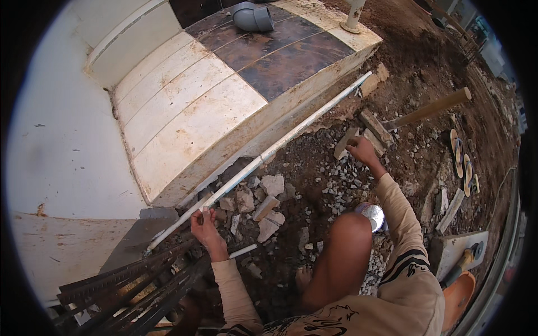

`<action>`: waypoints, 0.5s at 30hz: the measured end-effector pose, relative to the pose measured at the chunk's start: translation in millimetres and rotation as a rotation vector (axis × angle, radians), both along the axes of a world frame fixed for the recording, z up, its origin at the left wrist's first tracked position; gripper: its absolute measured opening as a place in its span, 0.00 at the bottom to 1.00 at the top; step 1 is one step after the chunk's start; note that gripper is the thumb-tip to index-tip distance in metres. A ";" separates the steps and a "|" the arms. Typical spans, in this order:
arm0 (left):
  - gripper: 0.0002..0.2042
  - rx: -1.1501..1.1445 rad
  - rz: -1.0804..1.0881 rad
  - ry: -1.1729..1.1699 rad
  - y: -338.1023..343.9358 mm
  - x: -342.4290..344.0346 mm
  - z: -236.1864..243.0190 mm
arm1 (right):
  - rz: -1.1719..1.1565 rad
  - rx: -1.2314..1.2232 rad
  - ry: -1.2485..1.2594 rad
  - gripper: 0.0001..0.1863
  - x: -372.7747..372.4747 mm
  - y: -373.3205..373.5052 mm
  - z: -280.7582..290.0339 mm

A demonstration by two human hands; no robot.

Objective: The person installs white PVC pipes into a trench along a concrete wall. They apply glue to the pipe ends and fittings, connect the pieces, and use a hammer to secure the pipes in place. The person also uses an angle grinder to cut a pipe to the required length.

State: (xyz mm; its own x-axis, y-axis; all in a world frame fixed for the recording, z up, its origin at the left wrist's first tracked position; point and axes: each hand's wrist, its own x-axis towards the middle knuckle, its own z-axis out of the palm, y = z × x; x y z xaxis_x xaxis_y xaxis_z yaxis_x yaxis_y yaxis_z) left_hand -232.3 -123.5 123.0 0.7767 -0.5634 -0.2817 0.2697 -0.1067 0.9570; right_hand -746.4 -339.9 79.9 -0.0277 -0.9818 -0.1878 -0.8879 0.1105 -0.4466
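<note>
White pipe [302, 126], slanting from 8 toward 1 o'clock, is best steadied lightly by the pinching left hand [209, 232] while the stone [342, 147] at 2 o'clock, seemingly gripped by the right hand [364, 152], is shifted gently.

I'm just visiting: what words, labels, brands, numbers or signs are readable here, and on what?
None can be read.
Beige shirt: black script-like marks, not legible as words.
White pipe: no readable lettering.
Shiny round container: any label is too small or hidden to tell.
</note>
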 end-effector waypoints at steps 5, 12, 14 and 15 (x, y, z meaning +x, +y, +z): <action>0.05 -0.127 0.057 -0.064 -7.7 5.3 17.5 | -0.165 0.121 0.136 0.41 35.1 9.2 -33.9; 0.07 -0.170 0.005 -0.190 -0.3 9.2 61.2 | -0.286 -0.090 0.243 0.36 57.8 -8.0 -96.4; 0.06 -0.214 -0.064 -0.125 -10.3 -20.7 60.8 | -0.486 -0.104 0.231 0.36 5.7 -24.7 -106.9; 0.06 -0.182 -0.024 -0.165 8.7 -3.2 60.7 | -0.478 -0.103 0.048 0.33 61.7 -20.9 -105.8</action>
